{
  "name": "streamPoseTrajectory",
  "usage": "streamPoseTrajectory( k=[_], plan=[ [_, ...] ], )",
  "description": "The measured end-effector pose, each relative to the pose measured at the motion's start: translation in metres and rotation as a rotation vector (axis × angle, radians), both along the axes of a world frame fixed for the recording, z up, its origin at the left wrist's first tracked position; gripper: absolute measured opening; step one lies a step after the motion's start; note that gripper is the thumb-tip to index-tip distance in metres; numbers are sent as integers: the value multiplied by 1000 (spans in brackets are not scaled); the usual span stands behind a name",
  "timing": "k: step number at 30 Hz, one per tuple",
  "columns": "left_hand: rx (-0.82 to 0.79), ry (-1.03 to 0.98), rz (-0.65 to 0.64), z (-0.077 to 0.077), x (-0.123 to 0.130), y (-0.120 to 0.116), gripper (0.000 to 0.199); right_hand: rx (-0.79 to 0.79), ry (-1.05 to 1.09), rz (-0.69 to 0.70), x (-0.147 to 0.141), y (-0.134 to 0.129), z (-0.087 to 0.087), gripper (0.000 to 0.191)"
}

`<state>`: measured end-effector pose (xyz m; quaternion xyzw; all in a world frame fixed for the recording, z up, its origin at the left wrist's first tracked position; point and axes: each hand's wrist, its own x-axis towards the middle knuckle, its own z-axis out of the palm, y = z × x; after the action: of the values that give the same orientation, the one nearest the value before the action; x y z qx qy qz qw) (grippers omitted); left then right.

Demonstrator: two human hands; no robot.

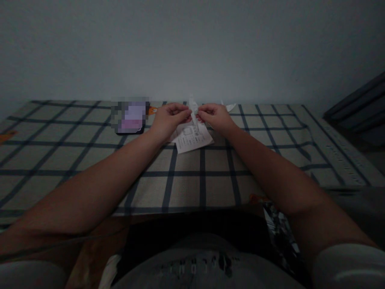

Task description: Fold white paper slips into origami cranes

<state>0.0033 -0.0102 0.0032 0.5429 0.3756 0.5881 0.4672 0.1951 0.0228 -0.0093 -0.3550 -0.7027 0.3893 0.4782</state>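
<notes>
Both hands meet near the back of the table, around a thin whitish crumpled strip (194,110) that looks like paper or plastic. My left hand (173,116) pinches its left side between thumb and fingers. On its right side, my right hand (215,115) holds it in a similar pinch. Just below the fingers, a white printed sheet (192,140) with small text and a drawing lies at a slant on the checked cloth. The upper part of the sheet is partly hidden by the strip and the hands.
A phone (130,118) with a lit screen, partly pixelated, lies left of my left hand. A small white scrap (231,107) is behind my right hand. The checked tablecloth (186,190) reaches the grey wall. A dark slatted object (357,108) stands at far right.
</notes>
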Motion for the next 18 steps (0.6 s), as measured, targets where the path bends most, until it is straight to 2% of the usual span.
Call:
streamPoseTrajectory(
  k=[7,12,18],
  plan=[
    [53,135,52,3,1,-6,12,73,-71,-49,-2,-2,1,10],
    [92,154,34,-2,-1,-3,13,-3,-54,-48,-5,-5,3,2],
    [205,277,16,-7,-4,1,14,-35,-73,-44,-7,-10,7,10]
  ],
)
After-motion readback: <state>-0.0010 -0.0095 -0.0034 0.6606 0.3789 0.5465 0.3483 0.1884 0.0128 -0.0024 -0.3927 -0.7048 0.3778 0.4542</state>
